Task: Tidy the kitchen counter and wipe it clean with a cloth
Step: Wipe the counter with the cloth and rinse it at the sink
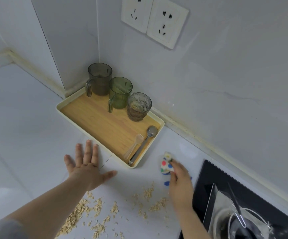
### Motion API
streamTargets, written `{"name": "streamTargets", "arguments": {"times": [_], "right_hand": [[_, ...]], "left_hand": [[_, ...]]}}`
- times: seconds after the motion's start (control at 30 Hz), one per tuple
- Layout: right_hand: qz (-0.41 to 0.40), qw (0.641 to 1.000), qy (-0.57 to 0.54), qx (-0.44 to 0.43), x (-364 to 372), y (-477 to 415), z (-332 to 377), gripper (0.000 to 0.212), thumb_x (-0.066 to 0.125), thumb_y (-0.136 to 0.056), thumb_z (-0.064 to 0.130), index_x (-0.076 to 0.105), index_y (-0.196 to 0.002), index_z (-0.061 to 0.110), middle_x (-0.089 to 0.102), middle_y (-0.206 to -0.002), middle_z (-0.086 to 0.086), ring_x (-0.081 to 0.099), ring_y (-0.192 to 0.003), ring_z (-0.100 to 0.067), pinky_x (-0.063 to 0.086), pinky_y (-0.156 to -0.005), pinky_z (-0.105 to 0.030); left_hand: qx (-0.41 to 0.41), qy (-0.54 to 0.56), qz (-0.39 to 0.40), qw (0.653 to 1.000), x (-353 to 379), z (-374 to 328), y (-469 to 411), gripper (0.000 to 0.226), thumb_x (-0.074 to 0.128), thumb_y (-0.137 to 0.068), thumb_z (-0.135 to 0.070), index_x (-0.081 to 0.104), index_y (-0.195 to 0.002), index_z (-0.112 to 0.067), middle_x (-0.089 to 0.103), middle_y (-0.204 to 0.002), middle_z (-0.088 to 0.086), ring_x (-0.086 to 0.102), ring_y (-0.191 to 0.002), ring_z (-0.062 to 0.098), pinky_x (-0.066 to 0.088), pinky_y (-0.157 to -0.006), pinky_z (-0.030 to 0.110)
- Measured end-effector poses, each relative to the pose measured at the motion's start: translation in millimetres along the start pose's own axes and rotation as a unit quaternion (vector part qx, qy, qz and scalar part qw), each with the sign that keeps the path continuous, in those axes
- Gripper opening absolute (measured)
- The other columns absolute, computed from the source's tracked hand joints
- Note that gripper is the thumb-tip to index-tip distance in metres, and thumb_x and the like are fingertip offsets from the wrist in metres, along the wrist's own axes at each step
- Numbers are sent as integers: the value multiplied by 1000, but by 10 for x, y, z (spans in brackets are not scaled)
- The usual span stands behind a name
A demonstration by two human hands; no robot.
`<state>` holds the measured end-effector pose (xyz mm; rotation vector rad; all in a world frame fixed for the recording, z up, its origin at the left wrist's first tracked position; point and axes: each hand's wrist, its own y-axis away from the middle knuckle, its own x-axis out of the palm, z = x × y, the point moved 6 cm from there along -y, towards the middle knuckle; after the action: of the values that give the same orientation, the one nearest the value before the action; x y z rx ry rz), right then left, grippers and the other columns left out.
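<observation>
My right hand (180, 183) grips a white cloth with coloured dots (166, 164) and holds it against the white counter (27, 126), just right of the tray's near corner. My left hand (86, 167) lies flat on the counter with fingers spread, beside the tray's front edge. Spilled oat flakes (81, 213) are scattered over the counter below both hands. The cream tray with a wooden base (95, 118) sits in the wall corner. It carries a grey mug (99, 80), a green mug (120, 93), a textured glass (139, 106), a metal spoon (150, 133) and a small plastic fork (134, 145).
A black cooktop (213, 175) lies at the right with a metal pan and utensils (239, 219) on it. Two wall sockets (154, 19) are mounted above the counter. Tiled walls close off the back and right.
</observation>
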<state>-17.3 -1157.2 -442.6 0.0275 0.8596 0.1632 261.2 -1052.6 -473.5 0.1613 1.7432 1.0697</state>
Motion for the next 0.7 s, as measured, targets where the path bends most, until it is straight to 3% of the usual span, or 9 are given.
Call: {"name": "streamTargets", "arguments": {"times": [0.1, 0.17, 0.23, 0.33, 0.43, 0.5, 0.63, 0.7], "right_hand": [[26, 999, -37, -28, 124, 326, 204, 43, 45, -96, -1, 55, -118, 35, 52, -112, 18, 58, -90, 11, 49, -58, -7], [85, 993, -84, -2, 242, 480, 216, 35, 45, -98, 5, 56, -115, 33, 56, -110, 14, 61, -94, 3, 55, -68, -16], [82, 994, -72, 13, 232, 485, 126, 31, 46, -98, 14, 55, -116, 37, 63, -106, 12, 61, -89, -3, 55, -76, -24], [-4, 998, -58, 26, -57, 258, -28, 34, 47, -96, 12, 60, -121, 31, 68, -95, 3, 55, -71, -1, 46, -63, -21], [-58, 997, -1, 51, -417, -29, -158, 32, 46, -96, 7, 63, -121, 16, 65, -95, 1, 60, -81, -15, 47, -70, -28], [-61, 995, 45, 71, -522, -115, -258, 31, 44, -96, 7, 63, -120, 13, 67, -99, -6, 61, -83, -21, 41, -67, -26], [-29, 992, 97, 81, -279, 159, -347, 37, 43, -97, 10, 59, -128, 21, 64, -109, -5, 58, -79, -8, 45, -60, -18], [-25, 993, 88, 74, -121, 399, -297, 40, 43, -97, 14, 55, -129, 33, 61, -109, 2, 61, -83, -5, 54, -62, -26]], "left_hand": [[1, -4, -3, 1000, 1, 0, 1, 116, 17, -70, -92, -41, -137, -17, -55, -136, 5, -45, -129, 34, -17, -109, 62], [0, -4, -4, 1000, -4, 5, 4, 116, 17, -70, -92, -40, -137, -17, -54, -136, 5, -45, -130, 34, -17, -110, 62], [0, -3, -6, 1000, -2, 4, -5, 116, 18, -70, -92, -40, -137, -17, -54, -136, 4, -45, -130, 34, -17, -110, 62], [0, -3, -6, 1000, 4, 7, -16, 116, 18, -70, -92, -40, -137, -17, -54, -137, 4, -45, -130, 34, -17, -110, 62], [-2, -6, -6, 1000, 5, 10, -27, 116, 17, -69, -92, -40, -138, -17, -54, -137, 5, -45, -130, 34, -16, -110, 62], [-1, -6, -8, 1000, 5, 9, -32, 116, 17, -69, -92, -40, -137, -17, -54, -137, 5, -45, -130, 34, -16, -110, 62], [-1, -10, -8, 1000, 13, 10, -38, 116, 17, -69, -92, -42, -136, -17, -55, -136, 5, -44, -130, 35, -15, -110, 63], [0, -13, -8, 1000, 16, 13, -42, 116, 17, -69, -92, -43, -134, -17, -55, -136, 6, -44, -131, 35, -15, -110, 63]]}}
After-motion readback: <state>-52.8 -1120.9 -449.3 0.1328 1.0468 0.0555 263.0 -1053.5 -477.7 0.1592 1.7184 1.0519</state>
